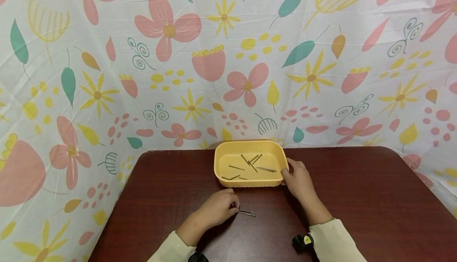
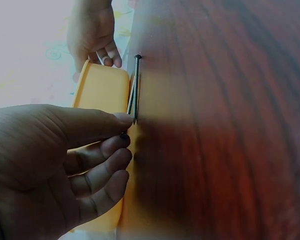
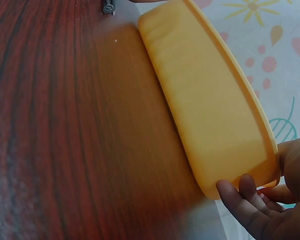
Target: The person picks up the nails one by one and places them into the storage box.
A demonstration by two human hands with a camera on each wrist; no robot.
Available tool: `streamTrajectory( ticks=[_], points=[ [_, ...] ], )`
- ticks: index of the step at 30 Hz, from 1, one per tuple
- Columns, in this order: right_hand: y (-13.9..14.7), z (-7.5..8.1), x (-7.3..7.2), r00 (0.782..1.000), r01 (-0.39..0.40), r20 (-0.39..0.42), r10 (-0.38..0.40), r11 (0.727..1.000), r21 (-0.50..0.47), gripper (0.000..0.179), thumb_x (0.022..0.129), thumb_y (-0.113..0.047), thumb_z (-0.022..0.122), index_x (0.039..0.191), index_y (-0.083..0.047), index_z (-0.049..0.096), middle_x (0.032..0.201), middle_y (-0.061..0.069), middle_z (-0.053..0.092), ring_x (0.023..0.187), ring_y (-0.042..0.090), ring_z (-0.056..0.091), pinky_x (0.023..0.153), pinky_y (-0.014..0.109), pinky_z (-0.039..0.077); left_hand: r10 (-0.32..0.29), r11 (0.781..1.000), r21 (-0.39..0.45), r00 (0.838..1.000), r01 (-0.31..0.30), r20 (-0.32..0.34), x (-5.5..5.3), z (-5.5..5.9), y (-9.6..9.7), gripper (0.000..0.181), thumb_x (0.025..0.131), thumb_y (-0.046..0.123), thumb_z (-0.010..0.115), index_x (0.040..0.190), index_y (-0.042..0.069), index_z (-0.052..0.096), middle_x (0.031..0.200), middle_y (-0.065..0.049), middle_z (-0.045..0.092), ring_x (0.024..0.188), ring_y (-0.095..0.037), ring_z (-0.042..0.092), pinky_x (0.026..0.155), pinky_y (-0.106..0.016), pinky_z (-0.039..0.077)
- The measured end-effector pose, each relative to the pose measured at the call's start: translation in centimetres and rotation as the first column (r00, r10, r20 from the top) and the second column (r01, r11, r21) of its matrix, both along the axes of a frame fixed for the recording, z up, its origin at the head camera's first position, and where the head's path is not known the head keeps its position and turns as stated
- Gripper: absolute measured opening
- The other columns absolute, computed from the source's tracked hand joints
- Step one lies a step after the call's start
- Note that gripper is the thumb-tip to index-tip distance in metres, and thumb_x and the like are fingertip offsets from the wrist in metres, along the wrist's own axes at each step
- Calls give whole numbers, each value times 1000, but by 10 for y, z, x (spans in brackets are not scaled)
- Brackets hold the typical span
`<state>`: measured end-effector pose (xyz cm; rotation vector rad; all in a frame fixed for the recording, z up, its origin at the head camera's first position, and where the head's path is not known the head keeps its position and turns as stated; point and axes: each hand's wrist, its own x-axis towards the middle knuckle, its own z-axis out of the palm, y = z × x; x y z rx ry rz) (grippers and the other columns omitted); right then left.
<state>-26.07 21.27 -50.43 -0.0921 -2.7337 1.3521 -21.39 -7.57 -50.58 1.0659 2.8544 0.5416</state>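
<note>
My left hand (image 1: 216,208) pinches two thin metal nails (image 1: 246,213) between thumb and fingertips, just in front of a yellow plastic tray (image 1: 250,183). In the left wrist view the nails (image 2: 136,85) lie nearly side by side and point away from the fingers, one head at the far end. At the tray's right end, my right hand (image 1: 300,180) holds the rim and outer wall. Its fingers (image 3: 240,200) touch the corner of the tray (image 3: 210,100) in the right wrist view. Several loose nails (image 1: 237,167) lie scattered on the tray's floor.
The tray stands at the far edge of a dark red-brown wooden table (image 1: 171,186). Right behind that edge hangs a white cloth (image 1: 250,123) printed with flowers and leaves. A black wrist device (image 1: 302,243) sits by the right sleeve.
</note>
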Motion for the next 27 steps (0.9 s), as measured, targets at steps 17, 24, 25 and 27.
streamTrajectory(
  ticks=[17,24,25,27],
  points=[
    [0,-1,0,1000,1,-5,-1,1000,5,58,97,-14,45,149,10,40,132,28,46,68,22,70,61,24,57,44,998,47,999,-45,29,-1,8,-1,6,92,17,74,88,19,71,88,10,56,79,1,50,73,-16,46],
    [0,-1,0,1000,1,-4,-1,1000,0,58,97,-14,45,149,10,40,133,28,46,68,22,70,61,24,58,69,995,77,998,-69,4,-2,15,-3,5,92,20,73,89,19,70,90,9,58,80,-1,53,75,-18,48],
    [0,-1,0,1000,0,-4,0,1000,-2,58,97,-14,45,149,10,40,133,28,46,68,22,70,61,24,58,74,994,86,997,-73,0,-3,17,-4,5,93,20,73,89,18,71,90,9,58,80,-1,54,75,-19,48],
    [0,-1,0,1000,1,-6,-1,1000,-2,58,97,-14,45,149,10,40,133,28,46,68,22,69,61,23,58,83,992,101,996,-82,-10,-4,19,-5,5,93,20,73,90,17,71,90,8,59,81,-3,55,76,-20,49]
  ],
)
